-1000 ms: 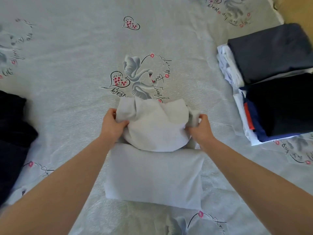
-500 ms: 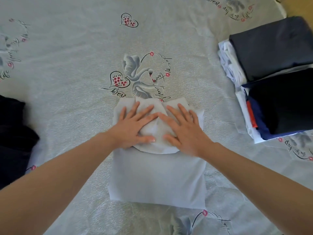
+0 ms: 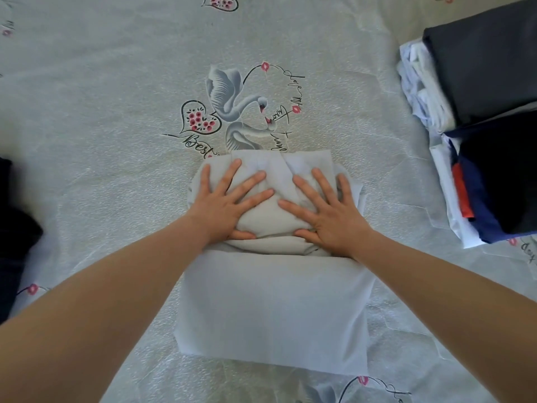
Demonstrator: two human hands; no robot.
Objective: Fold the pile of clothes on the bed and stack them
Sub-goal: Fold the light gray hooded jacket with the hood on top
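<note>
Head view: the pale grey garment (image 3: 279, 216) lies at the middle of the bed, its near half already a smooth flat rectangle toward six o'clock and its far half a rumpled, doubled-over bundle toward twelve. Both palms are on that bundle. The left hand (image 3: 229, 203) is spread flat at about ten o'clock of the garment's centre, the right hand (image 3: 327, 210) flat at about two o'clock, fingers straight and splayed, pinching nothing, with a small gap between the two hands. A second ago each hand gripped a side edge of the raised cloth, and half a second ago the palms had come down nearly touching at the centre; now they have slid apart and the bundle sits lower and wider. That suggests the fold is laid and is being smoothed, so this piece looks close to done, probably with one more fold over the near rectangle still to come. Beyond it, the printed bedsheet (image 3: 116, 112) shows a swan motif (image 3: 235, 112) at twelve o'clock, just past the cloth's far edge. At two to three o'clock stand the folded stacks (image 3: 494, 126), dark pieces on top of white ones, well apart from the hands. At nine o'clock the dark unfolded clothes (image 3: 14, 234) wait at the frame's edge.
</note>
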